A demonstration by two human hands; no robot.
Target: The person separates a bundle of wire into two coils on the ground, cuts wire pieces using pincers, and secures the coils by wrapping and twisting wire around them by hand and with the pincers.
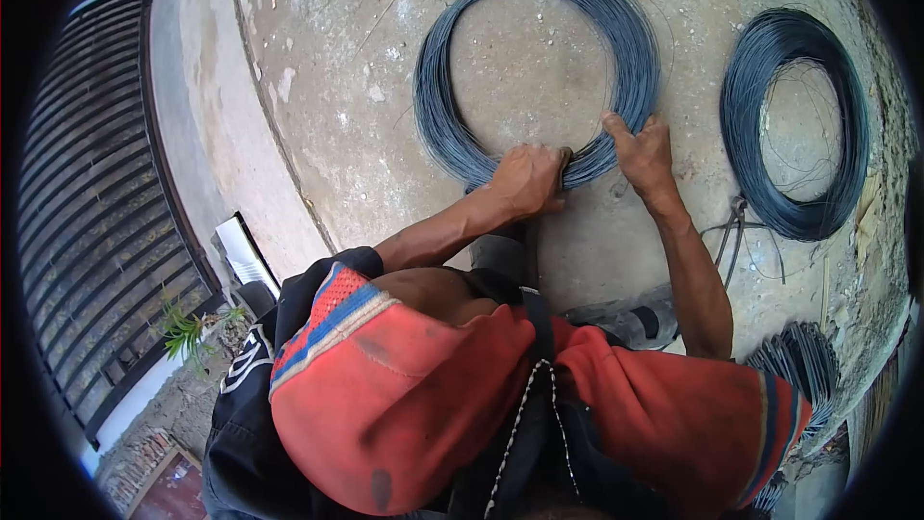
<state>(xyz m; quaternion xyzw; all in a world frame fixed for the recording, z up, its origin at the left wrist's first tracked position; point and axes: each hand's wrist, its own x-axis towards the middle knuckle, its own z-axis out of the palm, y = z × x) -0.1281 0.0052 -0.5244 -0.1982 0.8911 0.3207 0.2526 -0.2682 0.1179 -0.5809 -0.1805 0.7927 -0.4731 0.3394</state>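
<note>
A large coil of dark bluish wire (438,87) lies on the concrete in front of me. My left hand (527,179) is closed over its near edge, knuckles up, with something dark showing beside the fingers that I cannot make out. On the coil's lower right side, my right hand (643,152) grips the wire strands, thumb on the inner side and fingers at the outer side. The parts of the coil under both hands are hidden.
A second wire coil (741,116) lies to the right, with a dark bent strip (737,217) near it. Bundled metal pieces (804,361) rest at lower right. On the left are a black slatted gate (106,183) and a plant (183,329).
</note>
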